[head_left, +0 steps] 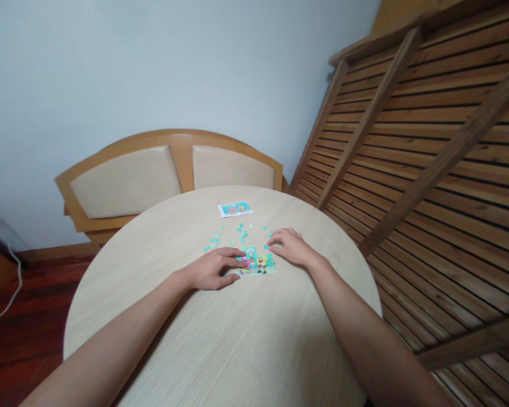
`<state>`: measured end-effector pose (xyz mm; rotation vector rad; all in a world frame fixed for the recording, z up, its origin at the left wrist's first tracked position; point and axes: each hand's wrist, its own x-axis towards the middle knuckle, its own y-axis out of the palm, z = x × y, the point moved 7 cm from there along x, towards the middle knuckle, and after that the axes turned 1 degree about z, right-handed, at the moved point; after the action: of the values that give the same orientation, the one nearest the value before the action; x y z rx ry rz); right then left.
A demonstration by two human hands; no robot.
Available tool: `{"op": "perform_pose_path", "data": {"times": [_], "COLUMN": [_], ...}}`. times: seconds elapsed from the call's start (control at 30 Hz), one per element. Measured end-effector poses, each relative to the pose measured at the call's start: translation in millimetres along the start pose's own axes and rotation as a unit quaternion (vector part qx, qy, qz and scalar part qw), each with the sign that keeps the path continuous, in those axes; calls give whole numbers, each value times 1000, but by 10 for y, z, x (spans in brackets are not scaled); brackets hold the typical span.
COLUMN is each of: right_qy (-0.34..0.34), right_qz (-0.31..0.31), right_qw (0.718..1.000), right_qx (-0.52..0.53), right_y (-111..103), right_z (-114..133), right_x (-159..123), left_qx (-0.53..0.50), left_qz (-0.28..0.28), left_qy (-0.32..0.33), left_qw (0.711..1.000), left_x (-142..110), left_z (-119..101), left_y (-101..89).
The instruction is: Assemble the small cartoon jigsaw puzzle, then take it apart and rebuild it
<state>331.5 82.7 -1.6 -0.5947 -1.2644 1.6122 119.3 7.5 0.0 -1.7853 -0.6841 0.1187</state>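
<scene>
A partly assembled jigsaw puzzle (261, 264) with cartoon figures on a turquoise ground lies flat on the table. My left hand (216, 267) rests on its left side, fingers stretched out and apart, covering some of that edge. My right hand (292, 246) is just past the puzzle's upper right corner, with the fingers bent and the thumb apart from them. Its fingertips are close to loose turquoise puzzle pieces (266, 247), and I see nothing held between them. More loose pieces (242, 233) are scattered beyond the puzzle.
A folded picture sheet (236, 210) with cartoon figures lies farther back on the round wooden table (246, 339). Behind the table stands a padded bench back (127, 183) against the wall. Wooden slats (407, 141) lean along the right side. A white cable (19, 277) hangs at the left.
</scene>
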Motion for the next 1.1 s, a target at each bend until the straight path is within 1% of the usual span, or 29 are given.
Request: {"op": "perform_pose_path", "data": {"times": [0.1,0.23,0.5,0.7,0.83,1.0,1.1], "right_qy": [-1,-19,-2,-15,-30,-34,-36], "right_qz": [-1,6,-9,23,45,81,83], "right_qw": [1000,1000,1000,999,996,995,995], "right_qx": [0,2,10,44,65,56,51], "right_y": [-12,-9,-63,-10,-31,-47,-34], "right_z": [-18,-35,-70,-97,-129,-154,-161], "right_x": [2,6,8,5,-27,-67,-66], "left_qx": [2,10,24,28,23,25,21], "left_qz": [-1,-2,3,3,-2,0,-3], "left_qy": [-4,-10,-17,-23,-25,-27,-24], "left_qw": [1000,1000,1000,999,999,999,999], "left_x": [-2,-13,-14,-27,-32,-37,-40], "left_z": [3,14,-2,31,43,52,55], "left_y": [-2,-8,-35,-28,-29,-18,-17]}}
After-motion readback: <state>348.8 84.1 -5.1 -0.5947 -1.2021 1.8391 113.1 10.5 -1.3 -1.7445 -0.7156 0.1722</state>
